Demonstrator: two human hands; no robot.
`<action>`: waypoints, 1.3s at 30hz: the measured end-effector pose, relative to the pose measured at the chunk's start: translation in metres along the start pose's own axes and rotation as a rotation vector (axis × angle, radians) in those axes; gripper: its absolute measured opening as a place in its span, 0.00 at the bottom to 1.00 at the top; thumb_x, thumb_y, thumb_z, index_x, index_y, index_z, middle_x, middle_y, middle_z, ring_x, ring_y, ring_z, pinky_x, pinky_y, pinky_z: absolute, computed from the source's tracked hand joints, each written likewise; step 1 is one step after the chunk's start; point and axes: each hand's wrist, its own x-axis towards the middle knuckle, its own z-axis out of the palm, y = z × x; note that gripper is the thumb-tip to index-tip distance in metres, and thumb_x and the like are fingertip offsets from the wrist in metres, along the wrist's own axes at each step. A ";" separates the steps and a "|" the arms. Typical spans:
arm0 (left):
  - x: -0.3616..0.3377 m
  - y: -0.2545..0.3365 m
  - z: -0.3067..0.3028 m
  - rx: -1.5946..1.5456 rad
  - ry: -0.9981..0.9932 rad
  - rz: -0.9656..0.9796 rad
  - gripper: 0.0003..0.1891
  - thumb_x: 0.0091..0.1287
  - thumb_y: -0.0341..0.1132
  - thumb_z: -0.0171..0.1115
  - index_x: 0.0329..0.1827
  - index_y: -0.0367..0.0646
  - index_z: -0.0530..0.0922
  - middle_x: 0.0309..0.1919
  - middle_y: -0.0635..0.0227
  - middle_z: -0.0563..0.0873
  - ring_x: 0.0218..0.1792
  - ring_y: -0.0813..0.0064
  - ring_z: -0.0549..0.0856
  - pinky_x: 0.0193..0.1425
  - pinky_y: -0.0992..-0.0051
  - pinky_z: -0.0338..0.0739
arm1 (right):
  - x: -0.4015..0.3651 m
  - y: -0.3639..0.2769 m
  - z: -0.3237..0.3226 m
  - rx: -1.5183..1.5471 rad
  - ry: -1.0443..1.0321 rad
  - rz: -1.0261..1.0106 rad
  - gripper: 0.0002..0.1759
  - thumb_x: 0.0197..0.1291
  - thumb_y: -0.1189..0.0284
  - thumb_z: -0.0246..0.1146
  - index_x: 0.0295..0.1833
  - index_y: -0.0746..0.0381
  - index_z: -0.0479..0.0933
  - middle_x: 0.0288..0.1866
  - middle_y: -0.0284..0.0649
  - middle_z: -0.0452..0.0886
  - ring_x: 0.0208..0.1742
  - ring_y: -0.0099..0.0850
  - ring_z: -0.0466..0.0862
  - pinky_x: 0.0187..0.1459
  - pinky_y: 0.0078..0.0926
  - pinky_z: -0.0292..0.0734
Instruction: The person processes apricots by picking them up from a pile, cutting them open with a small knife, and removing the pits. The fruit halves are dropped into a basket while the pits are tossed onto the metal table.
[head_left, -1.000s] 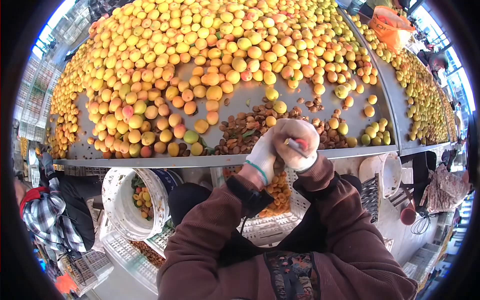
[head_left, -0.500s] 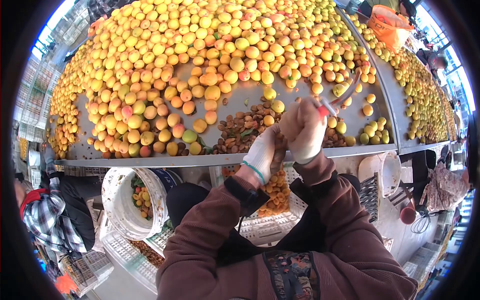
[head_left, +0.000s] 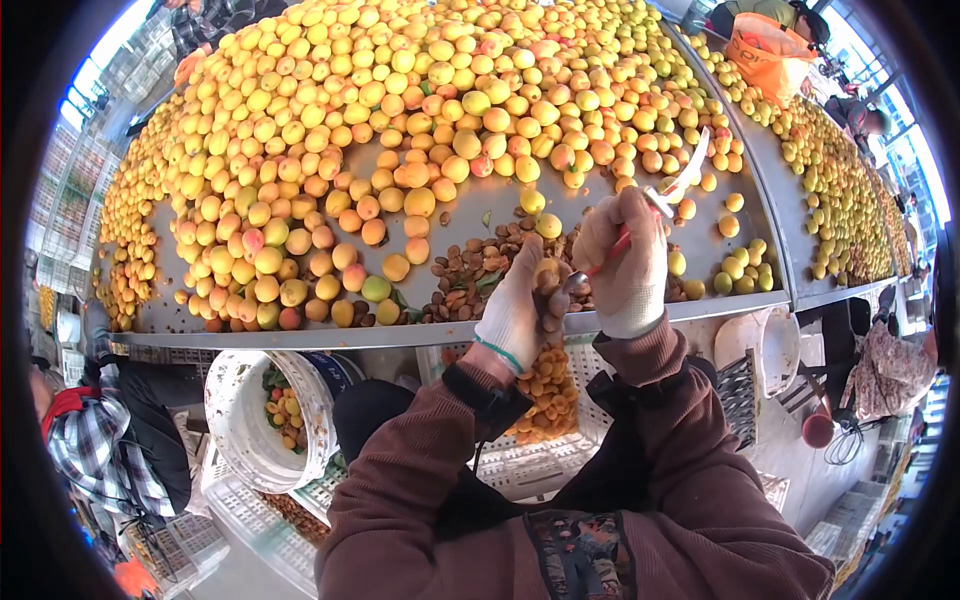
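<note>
Apricot (head_left: 547,274) question: how's it gripped? I only see a sliver of orange.

Reply: The gloved fingers (head_left: 522,282) of the left hand (head_left: 512,318) are clamped round it, just above the table edge (head_left: 400,333) and beside the pile of pits (head_left: 468,268). The glove hides most of the fruit, so I can't tell if it's whole or cut.

OP: And the other hand?

Reply: The right hand (head_left: 628,262) is a shut fist on a red-handled knife (head_left: 683,176). The curved blade sticks up past the knuckles, over the loose fruit. Most of the handle is buried in the fist. A thin red bit pokes out below, toward the apricot, but whether it touches is too blurry to call.

OP: What's around them?

Reply: A huge apricot heap (head_left: 400,100) covers the table. Under the hands sits a crate (head_left: 545,385) of what look like halves, half blocked by the sleeves. A white bucket (head_left: 255,420) is on the left, and a person in plaid (head_left: 90,450) is cut off at the rim.
</note>
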 end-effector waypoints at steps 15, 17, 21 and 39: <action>-0.005 -0.032 0.019 0.071 0.125 0.303 0.26 0.75 0.62 0.42 0.32 0.47 0.67 0.20 0.70 0.76 0.17 0.75 0.74 0.19 0.75 0.67 | -0.014 0.002 0.005 0.108 0.103 -0.193 0.21 0.73 0.63 0.57 0.26 0.55 0.61 0.13 0.27 0.59 0.11 0.17 0.53 0.14 0.19 0.48; 0.008 -0.041 0.008 0.072 0.101 0.376 0.24 0.76 0.58 0.43 0.32 0.47 0.67 0.21 0.71 0.74 0.17 0.76 0.74 0.19 0.76 0.67 | -0.019 -0.001 0.015 0.051 0.135 -0.244 0.21 0.73 0.62 0.56 0.26 0.55 0.61 0.13 0.28 0.60 0.11 0.17 0.53 0.14 0.19 0.48; -0.003 -0.038 0.013 0.063 0.036 0.458 0.23 0.77 0.56 0.46 0.30 0.49 0.70 0.23 0.75 0.71 0.24 0.83 0.70 0.28 0.80 0.65 | -0.020 -0.001 0.014 0.039 0.154 -0.251 0.22 0.74 0.62 0.56 0.25 0.55 0.61 0.13 0.27 0.59 0.11 0.17 0.54 0.13 0.19 0.48; 0.014 -0.016 -0.026 0.180 0.066 0.529 0.23 0.79 0.53 0.40 0.38 0.44 0.74 0.26 0.71 0.80 0.27 0.83 0.78 0.31 0.79 0.72 | -0.013 0.024 0.055 0.104 0.121 -0.209 0.23 0.73 0.61 0.57 0.25 0.55 0.59 0.14 0.26 0.56 0.11 0.16 0.50 0.13 0.19 0.42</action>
